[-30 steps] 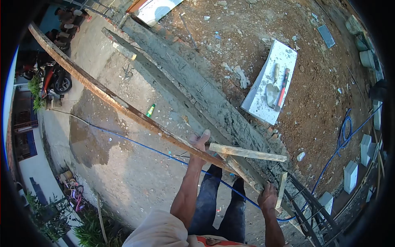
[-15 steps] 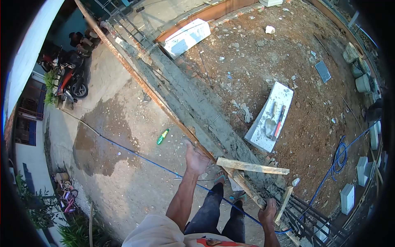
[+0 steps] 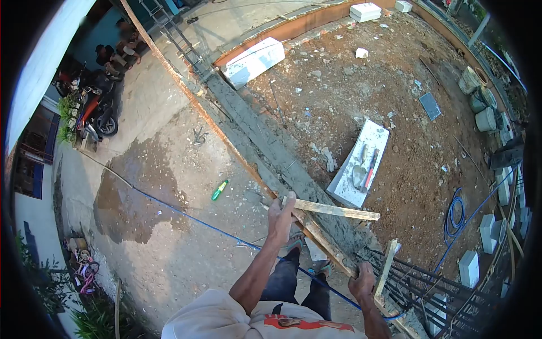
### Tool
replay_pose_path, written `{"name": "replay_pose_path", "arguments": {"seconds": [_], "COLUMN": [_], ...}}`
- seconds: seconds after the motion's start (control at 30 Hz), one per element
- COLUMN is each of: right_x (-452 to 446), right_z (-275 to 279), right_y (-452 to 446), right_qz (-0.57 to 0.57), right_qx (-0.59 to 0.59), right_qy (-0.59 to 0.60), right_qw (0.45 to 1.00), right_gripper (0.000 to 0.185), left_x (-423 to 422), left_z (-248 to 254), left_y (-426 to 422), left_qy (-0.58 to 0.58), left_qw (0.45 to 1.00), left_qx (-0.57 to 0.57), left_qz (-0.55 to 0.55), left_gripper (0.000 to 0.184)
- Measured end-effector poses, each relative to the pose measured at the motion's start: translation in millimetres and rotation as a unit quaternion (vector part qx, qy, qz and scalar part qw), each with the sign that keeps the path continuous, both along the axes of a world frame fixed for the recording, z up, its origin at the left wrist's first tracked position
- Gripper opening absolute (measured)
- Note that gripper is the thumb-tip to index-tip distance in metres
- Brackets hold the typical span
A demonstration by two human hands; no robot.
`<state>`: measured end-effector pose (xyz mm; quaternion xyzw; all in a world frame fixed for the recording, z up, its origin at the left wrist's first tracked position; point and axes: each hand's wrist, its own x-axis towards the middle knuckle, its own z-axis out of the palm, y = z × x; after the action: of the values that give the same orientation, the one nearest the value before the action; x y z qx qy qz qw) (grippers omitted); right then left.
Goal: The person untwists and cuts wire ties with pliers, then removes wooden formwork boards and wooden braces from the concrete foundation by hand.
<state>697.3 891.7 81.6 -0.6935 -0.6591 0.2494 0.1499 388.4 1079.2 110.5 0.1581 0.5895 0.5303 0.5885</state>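
Observation:
A long wooden board (image 3: 226, 140) lies on edge against the side of the wet concrete beam (image 3: 265, 135). My left hand (image 3: 280, 217) is closed on the board's top edge, thumb up, beside a short wooden crosspiece (image 3: 339, 211) that spans the beam. Farther down, my right hand (image 3: 362, 279) grips the near end of the board, fingers wrapped over it. Just right of that hand a short wooden stick (image 3: 386, 268) stands tilted near dark steel bars (image 3: 435, 282).
A trowel (image 3: 360, 169) and a red-handled tool (image 3: 372, 169) rest on a white block (image 3: 361, 152). A green bottle (image 3: 219, 190) and blue hose (image 3: 226, 233) lie on the ground. Two people (image 3: 113, 56) sit near a motorbike (image 3: 99, 110). Buckets (image 3: 484, 101) stand at right.
The board has swung right, up against the concrete beam. My left hand has gone from open against the board's side to closed over its edge, while my right hand stays at the near end.

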Motion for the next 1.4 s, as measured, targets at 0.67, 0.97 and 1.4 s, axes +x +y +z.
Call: {"name": "replay_pose_path", "arguments": {"seconds": [0.67,0.97,1.4], "right_x": [-22.3,-18.3,-2.5], "right_z": [122.3,193.8,178.1], "right_y": [-9.7,-48.5,-75.3], "right_qz": [-0.122,-0.155,-0.149], "right_qx": [0.219,0.3,0.439], "right_qy": [0.016,0.048,0.11], "right_qw": [0.968,0.94,0.879], "right_gripper": [0.031,0.038,0.054], "left_x": [55.3,89.6,45.1], "left_z": [175.2,287.7,337.3], "left_y": [36.1,20.5,80.1], "left_qy": [0.172,0.269,0.544], "left_qw": [0.905,0.757,0.397], "left_qx": [0.383,0.587,0.711], "left_qz": [-0.07,0.098,0.203], "left_gripper": [0.043,0.048,0.027]}}
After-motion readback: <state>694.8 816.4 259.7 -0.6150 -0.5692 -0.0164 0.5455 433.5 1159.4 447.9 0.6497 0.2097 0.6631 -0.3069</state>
